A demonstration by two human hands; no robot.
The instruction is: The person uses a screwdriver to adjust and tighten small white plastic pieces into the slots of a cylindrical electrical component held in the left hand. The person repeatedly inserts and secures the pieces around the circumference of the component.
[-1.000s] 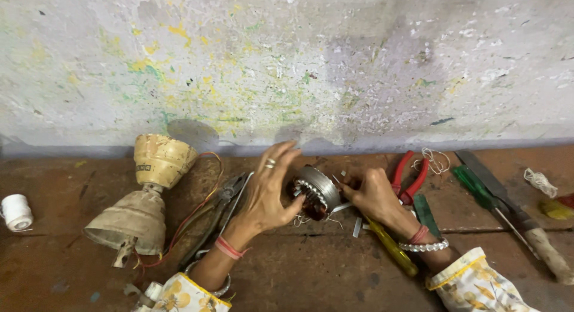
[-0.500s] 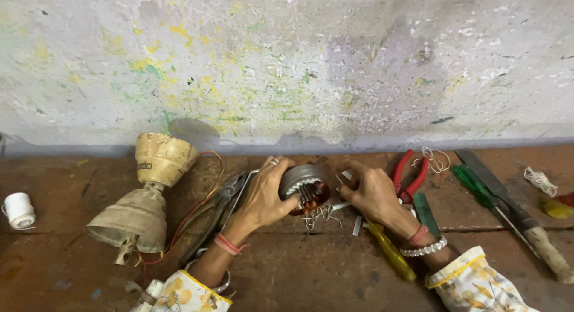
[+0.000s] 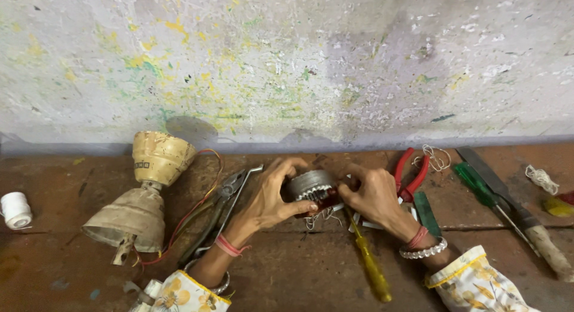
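We see both hands closed around the same piece — a round metal motor core with copper windings and loose wire ends, held low over the brown floor just in front of the paint-spattered wall. The left hand curls its fingers over the top and near side of the core, thumb pressed against its face; the right hand grips it from the other side, fingers bent tight on the rim. Under the right wrist we spot a yellow-handled screwdriver lying on the floor, and just beyond that hand the red-handled pliers. Beside the left forearm lie grey pliers — and further left a dusty cream fan housing on its side. A green-handled screwdriver and a file lie well off to the right, a white spool far left.
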